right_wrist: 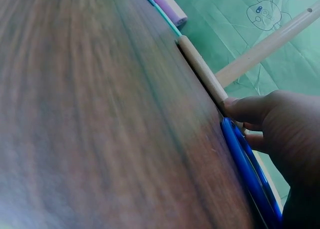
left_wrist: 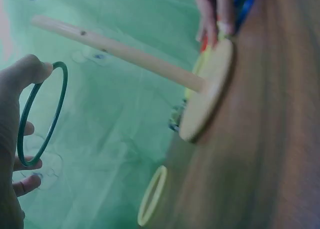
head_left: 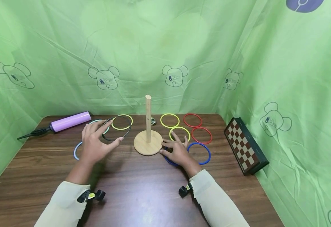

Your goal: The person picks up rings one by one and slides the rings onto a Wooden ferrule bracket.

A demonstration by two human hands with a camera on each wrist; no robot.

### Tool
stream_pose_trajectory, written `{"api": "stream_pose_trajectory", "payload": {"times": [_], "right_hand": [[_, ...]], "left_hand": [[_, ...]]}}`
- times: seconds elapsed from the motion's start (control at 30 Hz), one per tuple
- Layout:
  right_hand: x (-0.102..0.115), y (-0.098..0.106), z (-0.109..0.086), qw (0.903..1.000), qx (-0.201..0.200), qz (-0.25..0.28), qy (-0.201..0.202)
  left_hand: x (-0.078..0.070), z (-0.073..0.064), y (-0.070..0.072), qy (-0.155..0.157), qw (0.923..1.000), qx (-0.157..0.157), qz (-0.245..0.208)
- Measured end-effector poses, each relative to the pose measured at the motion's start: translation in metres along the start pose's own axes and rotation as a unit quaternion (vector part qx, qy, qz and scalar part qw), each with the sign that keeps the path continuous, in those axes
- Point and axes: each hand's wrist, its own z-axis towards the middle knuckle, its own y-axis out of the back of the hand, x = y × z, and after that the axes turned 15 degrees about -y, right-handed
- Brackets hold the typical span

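Up off the table, my left hand (head_left: 94, 142) holds a thin dark ring (left_wrist: 65, 84) on edge between thumb and fingertips, left of the wooden peg stand. That stand has a round base (head_left: 142, 146) and an upright post (head_left: 148, 116). My right hand (head_left: 178, 151) grips the base's right edge, the thumb (right_wrist: 237, 108) on its rim and the fingers farther round. Beneath and beside this hand lie two blue rings (head_left: 210, 154), one partly hidden. The post has no ring around it.
Yellow rings (head_left: 169, 113) and red rings (head_left: 211, 135) lie right of the stand. On the left are a yellow ring (head_left: 122, 129), light-blue ring (head_left: 75, 153) and purple pump (head_left: 71, 121). A small toy car (head_left: 153, 121) sits behind the post; a checkered board box (head_left: 243, 146) stands right.
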Motion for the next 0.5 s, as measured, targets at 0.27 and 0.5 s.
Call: {"api": "stream_pose_trajectory", "payload": {"times": [0.27, 0.5], "right_hand": [[0.000, 0.001, 0.000, 0.9999, 0.009, 0.004, -0.006], [0.000, -0.001, 0.001, 0.9999, 0.006, 0.003, -0.011]], "left_hand": [[-0.016, 0.038, 0.006, -0.015, 0.9951, -0.081, -0.053], [-0.030, 0.065, 0.010, -0.031, 0.9882, -0.123, -0.085]]}}
